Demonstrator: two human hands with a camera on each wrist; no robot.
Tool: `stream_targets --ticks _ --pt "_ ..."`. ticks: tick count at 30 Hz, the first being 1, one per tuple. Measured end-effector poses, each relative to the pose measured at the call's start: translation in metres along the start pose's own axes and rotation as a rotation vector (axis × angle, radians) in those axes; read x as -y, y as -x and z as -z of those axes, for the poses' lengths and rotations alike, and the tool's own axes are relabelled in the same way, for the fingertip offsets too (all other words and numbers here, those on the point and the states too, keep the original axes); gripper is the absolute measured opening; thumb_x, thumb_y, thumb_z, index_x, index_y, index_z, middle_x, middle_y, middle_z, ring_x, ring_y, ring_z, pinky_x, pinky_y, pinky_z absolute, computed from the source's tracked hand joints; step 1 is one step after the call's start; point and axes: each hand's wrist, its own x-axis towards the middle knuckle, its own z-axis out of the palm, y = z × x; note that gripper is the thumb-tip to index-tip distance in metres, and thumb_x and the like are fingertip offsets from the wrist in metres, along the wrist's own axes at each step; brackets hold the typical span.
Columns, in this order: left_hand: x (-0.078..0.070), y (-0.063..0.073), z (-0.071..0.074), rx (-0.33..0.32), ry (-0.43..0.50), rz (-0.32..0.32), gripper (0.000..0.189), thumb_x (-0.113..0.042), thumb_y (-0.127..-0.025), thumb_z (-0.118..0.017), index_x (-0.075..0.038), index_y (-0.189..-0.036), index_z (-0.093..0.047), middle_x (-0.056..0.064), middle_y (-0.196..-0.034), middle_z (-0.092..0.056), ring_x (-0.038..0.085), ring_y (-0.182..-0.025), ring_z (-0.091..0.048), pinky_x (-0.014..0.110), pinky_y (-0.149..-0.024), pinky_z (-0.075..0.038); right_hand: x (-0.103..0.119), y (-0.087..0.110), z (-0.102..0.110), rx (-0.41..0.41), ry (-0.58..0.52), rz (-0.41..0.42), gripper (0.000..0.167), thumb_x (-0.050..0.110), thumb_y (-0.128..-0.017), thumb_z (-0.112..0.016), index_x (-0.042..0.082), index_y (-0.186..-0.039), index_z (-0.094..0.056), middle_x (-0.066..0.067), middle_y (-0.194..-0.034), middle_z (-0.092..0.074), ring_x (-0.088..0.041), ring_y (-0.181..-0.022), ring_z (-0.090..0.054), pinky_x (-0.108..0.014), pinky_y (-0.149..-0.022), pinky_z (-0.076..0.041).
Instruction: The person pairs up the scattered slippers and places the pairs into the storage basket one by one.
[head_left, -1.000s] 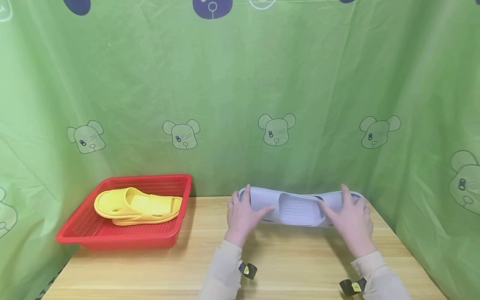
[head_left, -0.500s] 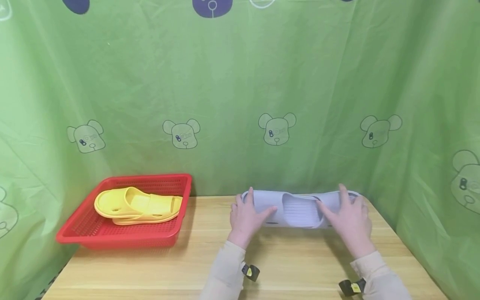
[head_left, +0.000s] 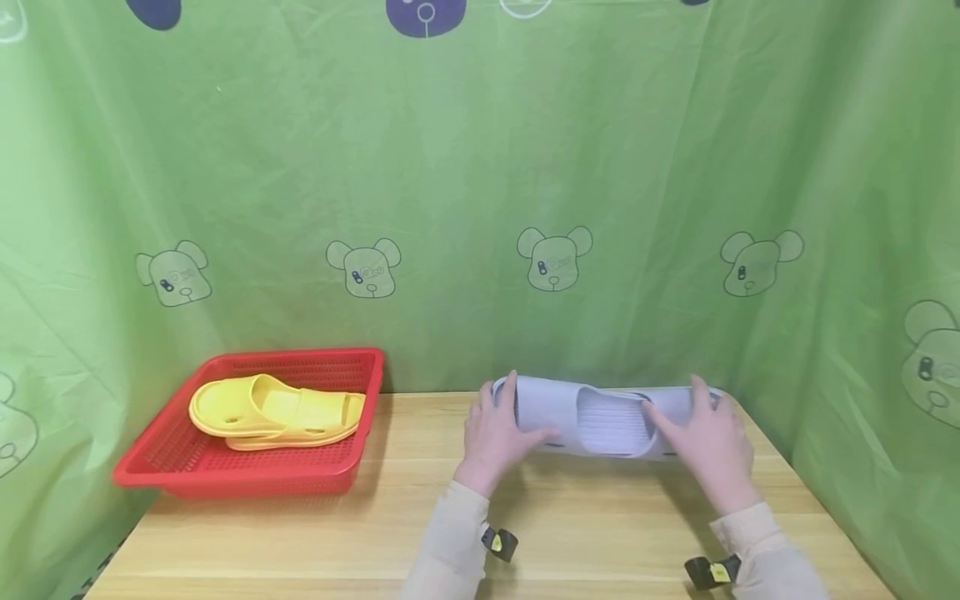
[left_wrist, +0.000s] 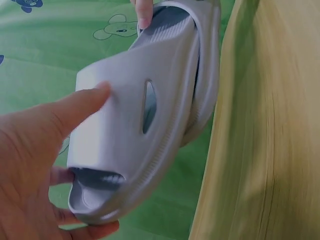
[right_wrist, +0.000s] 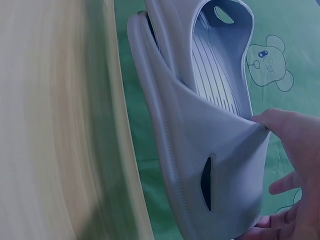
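A pair of pale grey-lavender slippers point(head_left: 546, 414) is nested together, toes facing opposite ways, above the back of the table. At one end my left hand point(head_left: 495, 437) grips a slipper, its thumb over the strap and fingers round the toe, as the left wrist view shows on the slipper strap point(left_wrist: 120, 100). My right hand point(head_left: 712, 446) grips the other end. There the right wrist view has the thumb at the edge of the second slipper's strap point(right_wrist: 235, 165) and fingers under the toe. The ribbed footbed point(right_wrist: 212, 75) shows between the straps.
A red perforated basket point(head_left: 232, 481) stands at the table's left, holding a pair of yellow slippers point(head_left: 240, 408). A green curtain point(head_left: 450, 183) with bear prints hangs behind and at both sides. Below my hands lies the wooden tabletop point(head_left: 315, 546).
Both hands have shifted slightly to the right, carrying the grey slippers with them. The basket and the yellow slippers have stayed in place.
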Motion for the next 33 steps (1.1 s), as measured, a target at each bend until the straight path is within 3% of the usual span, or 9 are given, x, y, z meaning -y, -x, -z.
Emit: stream_targets --ticks 5,10,15,22,29,33 --pt "0.002 -0.002 -0.001 -0.021 -0.043 -0.07 0.12 -0.054 -0.058 -0.088 -0.028 -0.155 -0.022 0.016 -0.156 -0.029 0.038 -0.132 -0.043 0.053 -0.105 -0.041 -0.001 0.001 0.003 0.001 -0.017 -0.003 0.105 0.074 -0.084 -0.049 0.005 -0.155 -0.015 -0.048 -0.136 -0.031 -0.066 -0.102 -0.047 -0.068 -0.065 -0.046" --pt "0.005 -0.005 -0.004 -0.048 -0.092 -0.115 0.122 -0.046 -0.057 -0.091 -0.034 -0.155 -0.02 0.017 -0.157 -0.026 0.038 -0.125 -0.045 0.051 -0.1 -0.043 0.0 0.001 0.004 0.009 -0.02 0.0 0.105 0.074 -0.084 -0.049 0.006 -0.155 -0.013 -0.048 -0.137 -0.029 -0.066 -0.104 -0.046 -0.069 -0.066 -0.046" --pt "0.006 -0.005 -0.006 -0.079 -0.151 -0.13 0.119 -0.051 -0.056 -0.09 -0.041 -0.153 -0.021 0.017 -0.157 -0.025 0.035 -0.118 -0.048 0.047 -0.095 -0.044 0.002 0.001 0.005 0.02 -0.018 -0.002 0.106 0.075 -0.084 -0.048 0.008 -0.156 -0.01 -0.048 -0.138 -0.028 -0.066 -0.104 -0.046 -0.067 -0.064 -0.046" --pt "0.006 -0.005 -0.007 -0.14 -0.227 -0.194 0.113 -0.059 -0.054 -0.087 -0.037 -0.15 -0.031 0.012 -0.153 -0.033 0.028 -0.11 -0.049 0.038 -0.091 -0.042 0.001 0.002 0.007 0.019 -0.031 0.021 0.104 0.074 -0.084 -0.05 0.008 -0.156 -0.012 -0.049 -0.136 -0.03 -0.065 -0.102 -0.047 -0.065 -0.061 -0.047" --pt "0.01 -0.008 -0.008 -0.224 -0.312 -0.351 0.107 -0.061 -0.051 -0.087 -0.022 -0.14 -0.041 0.007 -0.139 -0.046 0.026 -0.124 -0.046 0.042 -0.101 -0.044 -0.002 0.001 0.008 -0.002 -0.031 0.09 0.1 0.07 -0.086 -0.053 0.007 -0.155 -0.017 -0.048 -0.134 -0.033 -0.064 -0.105 -0.046 -0.069 -0.07 -0.045" --pt "0.012 -0.009 -0.01 -0.255 -0.335 -0.446 0.102 -0.059 -0.052 -0.087 -0.022 -0.137 -0.044 0.006 -0.134 -0.049 0.026 -0.125 -0.044 0.043 -0.102 -0.045 -0.001 0.002 0.01 -0.018 -0.03 0.115 0.099 0.068 -0.086 -0.054 0.006 -0.154 -0.019 -0.048 -0.133 -0.035 -0.063 -0.105 -0.047 -0.069 -0.072 -0.045"
